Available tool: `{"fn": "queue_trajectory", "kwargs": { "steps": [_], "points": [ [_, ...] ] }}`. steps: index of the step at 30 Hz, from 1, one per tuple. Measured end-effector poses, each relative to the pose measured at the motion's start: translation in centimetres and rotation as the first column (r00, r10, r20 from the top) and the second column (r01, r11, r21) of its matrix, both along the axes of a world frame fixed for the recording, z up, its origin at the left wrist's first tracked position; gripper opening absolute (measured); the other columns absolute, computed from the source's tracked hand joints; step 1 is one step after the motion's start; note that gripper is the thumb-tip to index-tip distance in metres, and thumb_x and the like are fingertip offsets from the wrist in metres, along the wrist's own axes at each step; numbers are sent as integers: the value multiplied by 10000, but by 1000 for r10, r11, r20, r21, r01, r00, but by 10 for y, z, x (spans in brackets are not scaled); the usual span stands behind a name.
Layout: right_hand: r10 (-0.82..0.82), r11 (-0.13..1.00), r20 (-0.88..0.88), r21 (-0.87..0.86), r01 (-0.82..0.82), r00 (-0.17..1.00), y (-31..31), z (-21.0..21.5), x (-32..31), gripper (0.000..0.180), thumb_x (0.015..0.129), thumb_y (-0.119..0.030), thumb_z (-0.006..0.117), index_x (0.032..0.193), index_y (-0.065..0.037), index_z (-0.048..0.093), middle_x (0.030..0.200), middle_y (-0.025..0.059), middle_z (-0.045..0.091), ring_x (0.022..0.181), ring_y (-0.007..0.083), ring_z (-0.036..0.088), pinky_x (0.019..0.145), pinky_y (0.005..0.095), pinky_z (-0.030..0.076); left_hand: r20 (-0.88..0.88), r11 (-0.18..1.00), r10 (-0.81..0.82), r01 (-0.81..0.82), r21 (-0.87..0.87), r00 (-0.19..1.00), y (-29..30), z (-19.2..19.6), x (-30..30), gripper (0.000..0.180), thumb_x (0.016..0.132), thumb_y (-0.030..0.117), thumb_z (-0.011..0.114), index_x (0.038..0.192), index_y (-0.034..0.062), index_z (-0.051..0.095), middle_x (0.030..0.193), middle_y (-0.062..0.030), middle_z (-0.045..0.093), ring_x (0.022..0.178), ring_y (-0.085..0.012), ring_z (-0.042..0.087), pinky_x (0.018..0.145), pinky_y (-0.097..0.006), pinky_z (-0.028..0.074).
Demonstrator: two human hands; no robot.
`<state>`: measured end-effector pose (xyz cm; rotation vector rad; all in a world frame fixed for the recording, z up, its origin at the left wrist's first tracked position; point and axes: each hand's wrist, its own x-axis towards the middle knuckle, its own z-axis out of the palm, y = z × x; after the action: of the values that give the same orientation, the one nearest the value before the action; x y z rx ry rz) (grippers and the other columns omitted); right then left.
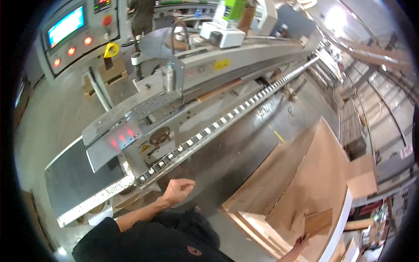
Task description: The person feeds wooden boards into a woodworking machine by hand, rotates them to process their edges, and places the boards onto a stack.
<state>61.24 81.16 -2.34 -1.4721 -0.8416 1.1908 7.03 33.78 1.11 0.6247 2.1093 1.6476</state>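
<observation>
My left hand [178, 191] is in front of the machine's roller track [205, 132], apart from it. Its fingers are curled closed, and no object shows in them. Down at the lower right, my right hand [301, 241] grips the near edge of a small brown wooden board [317, 222]. This board is inside a large open-topped box [315, 174] with tan inner sides. A wide wood-grained panel [266, 185] slopes along the box's left side.
A long grey machine [244, 54] runs from the near left to the far right. Its dark flat bed [83, 177] is at the left. A control panel [78, 35] with a lit screen and red buttons stands at the upper left. Stacked flat sheets [352, 126] lie along the right.
</observation>
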Motion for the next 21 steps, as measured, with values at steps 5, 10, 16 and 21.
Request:
{"fn": "queue_trajectory", "kwargs": {
  "steps": [5, 10, 16, 21],
  "points": [
    [-26, 719, 306, 667, -195, 952, -80, 8, -97, 211, 887, -214, 696, 816, -22, 646, 663, 10, 440, 575, 143, 379, 509, 294, 311, 27, 998, -52, 51, 28, 998, 9, 10, 12, 245, 913, 153, 655, 1102, 6, 704, 985, -111, 739, 879, -149, 684, 792, -315, 552],
    [456, 866, 109, 173, -469, 883, -196, 28, -212, 701, 931, -398, 593, 1503, -79, 343, 1355, 99, 542, 1085, 214, 538, 883, 351, 464, 201, 983, -169, 149, 110, 965, 31, 31, 22, 435, 929, 229, 675, 1290, 1, 592, 1194, -147, 676, 1046, -187, 643, 944, -315, 515],
    [620, 774, -335, 116, -622, 709, -342, 69, -378, 275, 915, -167, 637, 1151, -45, 569, 934, 28, 608, 796, 138, 587, 667, 262, 476, 230, 890, -121, 3, 456, 966, 31, 54, 37, 530, 910, 257, 686, 1324, -39, 536, 1184, -137, 654, 1087, -201, 607, 980, -326, 477],
    [921, 376, -220, 294, -879, 321, -400, 84, -422, 375, 911, -116, 641, 1245, 21, 539, 1018, 59, 624, 861, 133, 597, 715, 268, 518, 284, 828, 270, -373, 419, 920, -51, 76, 8, 414, 875, 124, 663, 1256, -18, 585, 1155, -93, 655, 1048, -170, 612, 929, -341, 502]
  ]
}}
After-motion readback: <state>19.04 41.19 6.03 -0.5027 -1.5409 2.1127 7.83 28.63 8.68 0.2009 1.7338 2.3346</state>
